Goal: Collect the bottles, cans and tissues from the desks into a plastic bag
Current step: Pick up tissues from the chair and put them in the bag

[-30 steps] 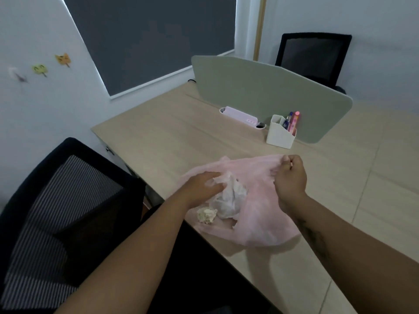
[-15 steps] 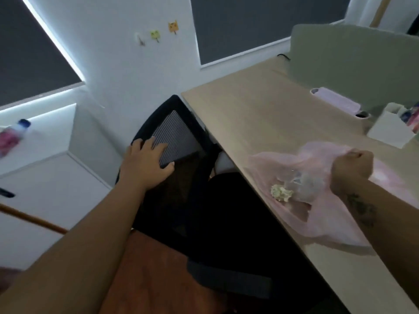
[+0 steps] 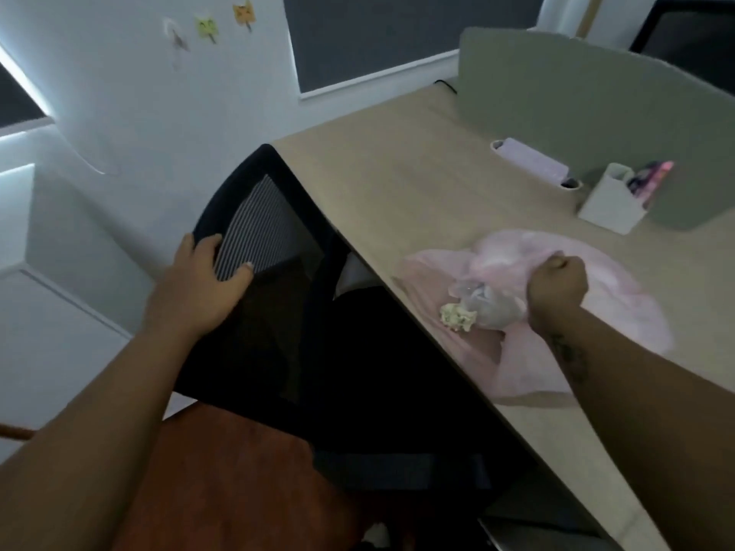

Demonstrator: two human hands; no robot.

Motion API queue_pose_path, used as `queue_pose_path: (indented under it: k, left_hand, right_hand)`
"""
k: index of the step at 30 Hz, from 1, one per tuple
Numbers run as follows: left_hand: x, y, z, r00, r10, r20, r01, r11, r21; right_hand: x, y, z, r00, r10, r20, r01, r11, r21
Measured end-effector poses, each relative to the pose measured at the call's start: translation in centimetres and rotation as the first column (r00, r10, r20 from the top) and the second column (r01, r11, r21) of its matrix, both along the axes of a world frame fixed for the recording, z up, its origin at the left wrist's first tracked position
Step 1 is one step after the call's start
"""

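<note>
A pink plastic bag (image 3: 620, 296) lies on the wooden desk (image 3: 417, 173) near its front edge. My right hand (image 3: 557, 284) is closed in a fist on the bag's rim. At the bag's mouth sit a crumpled white tissue (image 3: 491, 306) and a small yellowish wad (image 3: 457, 316). My left hand (image 3: 203, 284) grips the top of the backrest of a black mesh chair (image 3: 278, 304) to the left of the desk. No bottles or cans are visible.
A grey-green divider panel (image 3: 576, 105) stands along the back of the desk, with a white pen holder (image 3: 608, 204) and a lilac case (image 3: 533, 163) in front of it. A white cabinet (image 3: 47, 312) is at the left. Another black chair (image 3: 692, 29) stands behind the divider.
My left hand left the bag and took hold of the chair's backrest. The view swung left and then back a little to the right. My right hand stayed closed on the bag.
</note>
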State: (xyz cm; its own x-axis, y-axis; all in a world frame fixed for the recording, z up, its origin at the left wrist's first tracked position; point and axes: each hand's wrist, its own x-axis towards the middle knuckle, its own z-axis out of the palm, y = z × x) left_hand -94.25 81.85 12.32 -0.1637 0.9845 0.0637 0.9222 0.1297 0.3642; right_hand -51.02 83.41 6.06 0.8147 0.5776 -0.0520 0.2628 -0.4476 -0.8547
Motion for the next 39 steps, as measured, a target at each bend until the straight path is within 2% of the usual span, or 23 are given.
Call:
queue_pose_path:
  k: [4, 9, 13, 22, 24, 25, 26, 28, 30, 33, 36, 39]
  left_hand:
    - [3.4, -1.1, 0.0, 0.997, 0.045, 0.065, -0.047, 0.998, 0.029]
    - [9.8, -3.1, -0.3, 0.983, 0.166, 0.084, -0.167, 0.986, 0.008]
    - [15.3, -4.4, 0.1, 0.95, 0.27, 0.155, -0.269, 0.963, -0.029]
    - [24.5, -4.2, 0.2, 0.869, 0.38, 0.316, -0.381, 0.923, -0.063]
    - [24.2, -3.6, 0.3, 0.865, 0.407, 0.295, -0.405, 0.912, -0.071]
    - [23.8, -3.3, 0.5, 0.891, 0.393, 0.226, -0.39, 0.919, -0.059]
    - [23.5, -2.7, 0.6, 0.933, 0.336, 0.128, -0.334, 0.942, -0.038]
    - [23.3, -0.8, 1.0, 0.993, 0.117, -0.036, -0.118, 0.992, -0.052]
    - [23.7, 2.4, 0.7, 0.988, -0.111, -0.104, 0.09, 0.978, -0.187]
    - [24.5, 7.8, -1.5, 0.922, -0.344, -0.175, 0.249, 0.876, -0.414]
    - [25.6, 12.4, -5.0, 0.845, -0.495, -0.202, 0.337, 0.787, -0.517]
    - [26.7, 15.6, -8.2, 0.725, -0.657, -0.209, 0.436, 0.672, -0.599]
  right_hand:
    - [-1.4, -0.3, 1.0, 0.995, -0.007, 0.1, 0.005, 1.0, 0.025]
    - [-0.4, -0.5, 1.1, 0.993, 0.085, 0.081, -0.086, 0.996, 0.003]
    - [1.1, -0.3, 1.0, 0.994, 0.084, 0.073, -0.084, 0.996, 0.003]
    - [4.2, 0.3, 1.2, 0.987, 0.155, 0.039, -0.155, 0.988, -0.001]
    - [4.4, 0.7, 1.2, 0.982, 0.184, 0.037, -0.184, 0.983, 0.015]
    - [4.5, 0.8, 1.2, 0.98, 0.197, 0.03, -0.198, 0.98, 0.023]
    - [4.5, 0.9, 1.3, 0.978, 0.207, 0.026, -0.208, 0.978, 0.032]
    - [4.9, 1.1, 1.3, 0.976, 0.217, 0.022, -0.218, 0.975, 0.053]
    - [5.4, 1.0, 1.4, 0.974, 0.224, 0.018, -0.225, 0.971, 0.081]
    - [6.0, 0.7, 2.0, 0.97, 0.241, -0.013, -0.238, 0.964, 0.12]
    - [6.9, -0.3, 2.5, 0.958, 0.267, -0.109, -0.25, 0.957, 0.146]
    - [7.3, -2.0, 2.5, 0.982, 0.158, -0.108, -0.146, 0.983, 0.111]
